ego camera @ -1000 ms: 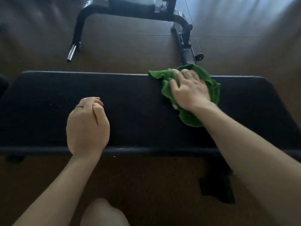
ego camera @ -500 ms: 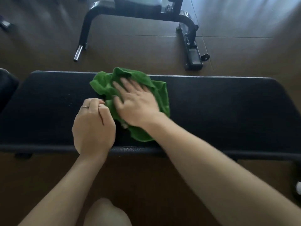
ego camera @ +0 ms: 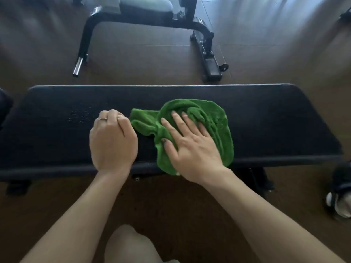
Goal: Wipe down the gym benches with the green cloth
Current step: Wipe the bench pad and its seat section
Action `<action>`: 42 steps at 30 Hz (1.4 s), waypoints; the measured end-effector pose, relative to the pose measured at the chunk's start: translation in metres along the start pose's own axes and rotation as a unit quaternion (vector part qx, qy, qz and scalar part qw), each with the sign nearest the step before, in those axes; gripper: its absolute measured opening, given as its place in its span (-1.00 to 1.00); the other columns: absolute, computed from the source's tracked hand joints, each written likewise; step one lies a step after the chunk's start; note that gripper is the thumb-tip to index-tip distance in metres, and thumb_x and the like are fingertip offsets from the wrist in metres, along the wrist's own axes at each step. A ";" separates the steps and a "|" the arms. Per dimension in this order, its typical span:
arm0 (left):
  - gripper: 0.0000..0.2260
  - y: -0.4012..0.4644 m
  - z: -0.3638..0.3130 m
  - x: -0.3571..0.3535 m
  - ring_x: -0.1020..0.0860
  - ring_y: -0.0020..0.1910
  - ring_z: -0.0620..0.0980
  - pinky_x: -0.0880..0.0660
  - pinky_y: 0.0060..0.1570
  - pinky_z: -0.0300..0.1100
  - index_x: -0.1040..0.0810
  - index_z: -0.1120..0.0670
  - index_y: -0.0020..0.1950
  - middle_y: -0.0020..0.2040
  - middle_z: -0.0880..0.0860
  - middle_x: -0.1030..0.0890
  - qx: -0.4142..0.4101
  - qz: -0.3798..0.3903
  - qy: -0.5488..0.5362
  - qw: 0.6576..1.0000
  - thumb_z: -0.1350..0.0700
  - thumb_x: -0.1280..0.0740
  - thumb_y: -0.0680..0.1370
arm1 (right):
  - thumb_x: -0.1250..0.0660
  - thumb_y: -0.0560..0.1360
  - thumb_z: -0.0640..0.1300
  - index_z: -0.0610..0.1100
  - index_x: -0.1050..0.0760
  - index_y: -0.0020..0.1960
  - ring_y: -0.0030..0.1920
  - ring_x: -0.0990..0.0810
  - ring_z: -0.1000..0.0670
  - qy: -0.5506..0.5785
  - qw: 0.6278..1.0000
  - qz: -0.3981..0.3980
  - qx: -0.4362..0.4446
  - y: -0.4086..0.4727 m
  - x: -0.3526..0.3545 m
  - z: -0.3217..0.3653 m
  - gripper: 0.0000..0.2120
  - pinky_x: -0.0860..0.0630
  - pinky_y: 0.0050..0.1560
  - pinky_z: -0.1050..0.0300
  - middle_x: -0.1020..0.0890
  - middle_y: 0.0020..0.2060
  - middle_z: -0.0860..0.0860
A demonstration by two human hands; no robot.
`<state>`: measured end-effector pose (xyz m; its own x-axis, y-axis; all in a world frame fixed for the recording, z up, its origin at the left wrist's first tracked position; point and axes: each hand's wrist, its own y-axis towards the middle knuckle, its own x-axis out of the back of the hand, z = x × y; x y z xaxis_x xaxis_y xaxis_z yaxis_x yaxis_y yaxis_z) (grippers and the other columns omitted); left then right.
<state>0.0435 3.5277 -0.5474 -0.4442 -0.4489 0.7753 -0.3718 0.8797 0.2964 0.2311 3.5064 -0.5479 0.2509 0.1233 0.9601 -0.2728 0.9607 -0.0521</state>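
Observation:
A long black padded gym bench point(ego camera: 266, 118) runs across the view in front of me. The crumpled green cloth point(ego camera: 212, 118) lies on its middle. My right hand point(ego camera: 190, 147) presses flat on the cloth with fingers spread and straight. My left hand point(ego camera: 112, 141), with a ring on one finger, rests on the bench just left of the cloth, fingers curled under and holding nothing. Small water droplets point(ego camera: 79, 116) speckle the pad left of that hand.
A second bench with a grey seat pad point(ego camera: 146, 6) and black metal frame point(ego camera: 207, 48) stands on the brown floor behind. A dark object point(ego camera: 4, 105) sits at the far left edge, and a dark shoe-like thing point(ego camera: 340, 192) lies at the right. My knee point(ego camera: 131, 245) shows below.
My right hand swept the cloth from the bench's far right edge leftward up to my left hand, then back right and nearer the front edge. My left hand stayed put.

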 end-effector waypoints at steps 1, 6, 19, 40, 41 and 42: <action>-0.64 0.000 0.000 0.000 -0.53 0.01 0.18 -0.48 0.06 0.11 -0.56 0.17 0.03 0.07 0.17 -0.59 -0.007 0.002 0.000 1.000 0.09 0.01 0.64 | 0.15 0.66 0.27 0.24 0.04 0.67 0.66 0.17 0.11 -0.012 1.000 -0.014 -0.010 -0.013 0.002 -0.017 -0.42 0.16 0.64 -0.03 0.06 0.68 0.16; -0.59 0.000 -0.001 -0.002 -0.54 0.02 0.12 -0.50 0.08 0.05 -0.57 0.16 0.04 0.07 0.14 -0.59 -0.012 0.010 0.002 1.000 0.06 0.06 0.64 | 0.29 0.57 0.31 0.22 -0.01 0.67 0.67 0.11 0.06 -0.038 0.989 -0.039 -0.140 -0.033 0.009 -0.056 -0.32 0.13 0.64 -0.07 0.00 0.68 0.11; -0.60 0.006 0.014 0.017 -0.55 -0.03 0.12 -0.44 -0.05 -0.04 -0.59 0.19 0.02 0.04 0.14 -0.61 -0.040 -0.009 -0.040 0.998 0.10 0.02 0.67 | 0.12 0.58 0.48 0.33 0.13 0.64 0.65 0.23 0.09 -0.056 0.989 0.049 0.125 -0.008 0.014 -0.047 -0.32 0.15 0.65 -0.05 0.12 0.68 0.15; -0.76 0.029 0.082 0.043 -0.52 0.04 0.15 -0.30 -0.07 -0.03 -0.52 0.15 0.02 0.07 0.09 -0.59 0.127 -0.123 0.042 0.983 0.13 -0.07 0.68 | 0.14 0.67 0.27 0.22 0.03 0.67 0.67 0.15 -0.01 0.002 0.968 0.058 0.244 0.124 -0.023 0.108 -0.42 0.15 0.64 -0.13 0.03 0.69 0.04; -0.75 0.029 0.083 0.043 -0.52 0.02 0.13 -0.29 -0.09 -0.06 -0.51 0.15 0.01 0.07 0.07 -0.59 0.125 -0.125 0.040 0.983 0.12 -0.07 0.68 | 0.15 0.68 0.26 0.22 0.04 0.67 0.67 0.17 -0.01 0.006 0.969 0.057 0.239 0.103 -0.023 0.107 -0.43 0.16 0.64 -0.13 0.04 0.69 0.05; -0.75 0.028 0.083 0.043 -0.51 0.00 0.10 -0.27 -0.11 -0.08 -0.51 0.14 0.00 0.06 0.05 -0.58 0.118 -0.122 0.034 0.985 0.11 -0.06 0.68 | 0.16 0.68 0.26 0.23 0.06 0.67 0.67 0.19 0.00 0.006 0.970 0.060 0.235 0.083 -0.022 0.106 -0.43 0.17 0.64 -0.12 0.06 0.69 0.06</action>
<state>-0.0543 3.5199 -0.5519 -0.2657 -0.6234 0.7354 -0.6427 0.6831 0.3469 0.1043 3.5566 -0.5444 0.2016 0.2332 0.9513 -0.6933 0.7201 -0.0296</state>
